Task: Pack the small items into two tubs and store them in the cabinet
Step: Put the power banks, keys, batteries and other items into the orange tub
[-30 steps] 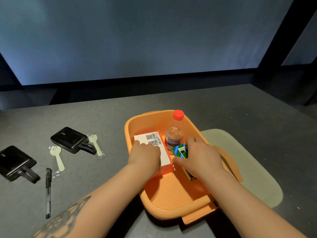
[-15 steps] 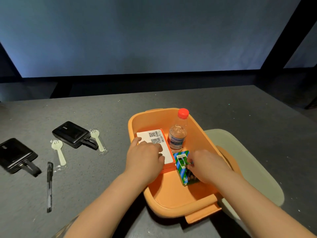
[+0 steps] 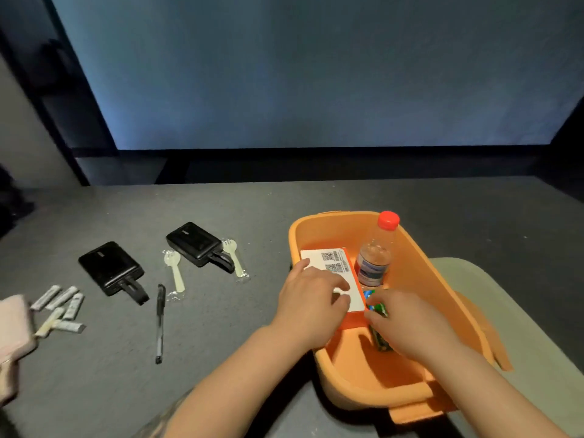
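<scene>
An orange tub [image 3: 417, 270] stands on the grey table. Inside it, an orange box with a white label [image 3: 328, 259] lies along the left wall, and a clear bottle with a red cap [image 3: 376, 251] stands upright at the back. My left hand [image 3: 313, 303] rests on top of the box with fingers spread. My right hand [image 3: 407, 320] grips a small green and blue carton [image 3: 377, 324] low in the tub, between box and bottle. A pale green tub [image 3: 518, 311] sits under and to the right of the orange one.
Left of the tub lie two black power banks [image 3: 194, 243] [image 3: 110, 267], two wrapped pale forks [image 3: 175, 273] [image 3: 234, 256], a black pen [image 3: 160, 320] and several small white sachets [image 3: 61, 306]. A pink cloth [image 3: 14, 336] shows at the left edge.
The view has swung left, bringing the sachets and cloth into sight. My right hand has pushed the carton lower and against the box. My left hand stays on the box.
</scene>
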Available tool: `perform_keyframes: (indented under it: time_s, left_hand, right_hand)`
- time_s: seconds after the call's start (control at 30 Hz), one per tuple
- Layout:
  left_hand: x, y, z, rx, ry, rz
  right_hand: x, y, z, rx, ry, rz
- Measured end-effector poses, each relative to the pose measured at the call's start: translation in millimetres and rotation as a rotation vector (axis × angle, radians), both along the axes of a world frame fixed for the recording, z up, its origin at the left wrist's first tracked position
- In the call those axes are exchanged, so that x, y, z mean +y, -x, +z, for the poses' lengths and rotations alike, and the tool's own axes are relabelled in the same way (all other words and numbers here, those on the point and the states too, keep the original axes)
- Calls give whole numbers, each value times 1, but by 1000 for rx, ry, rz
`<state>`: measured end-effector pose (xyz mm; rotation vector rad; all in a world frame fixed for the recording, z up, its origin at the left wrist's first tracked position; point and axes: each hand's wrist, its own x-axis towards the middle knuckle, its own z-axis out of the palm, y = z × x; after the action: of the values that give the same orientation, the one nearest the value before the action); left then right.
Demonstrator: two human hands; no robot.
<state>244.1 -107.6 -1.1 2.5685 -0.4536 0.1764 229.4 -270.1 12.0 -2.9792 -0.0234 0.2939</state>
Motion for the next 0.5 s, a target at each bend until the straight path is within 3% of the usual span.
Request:
perform_keyframes:
  time_s: [0.13,0.23,0.5]
  left_hand:
    - [35,34,-11,15,200,9]
    - [62,63,-26,138,299,59]
    - [159,123,-52,156,366,557]
  right_hand:
    - [35,14,20,-263,-169,98]
    - [68,24,25,-393,-353,244]
    - [170,43,-16,-280,-496,562]
